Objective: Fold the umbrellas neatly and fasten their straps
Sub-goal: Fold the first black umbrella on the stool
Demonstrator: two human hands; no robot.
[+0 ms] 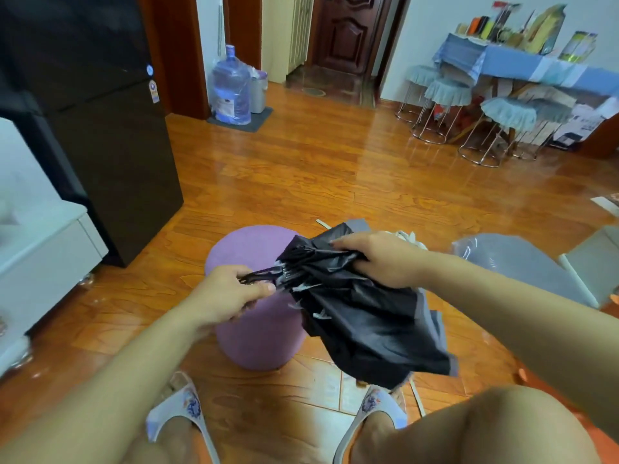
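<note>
A black umbrella point(361, 309) with a grey outer edge hangs collapsed and rumpled between my hands, above a round purple stool point(254, 333). My left hand point(224, 294) pinches the dark rib ends and tip of the bundle at its left end. My right hand point(378, 259) grips the gathered black fabric from above, fingers curled round it. The loose canopy droops down toward my right knee. The strap and handle are hidden in the folds.
A second umbrella, light grey point(516, 266), lies open on the wooden floor at right. A black fridge point(100, 128) stands at left, a water jug point(231, 88) beyond it. Stools point(445, 105) and a covered table point(522, 65) fill the far right. My slippered feet are below.
</note>
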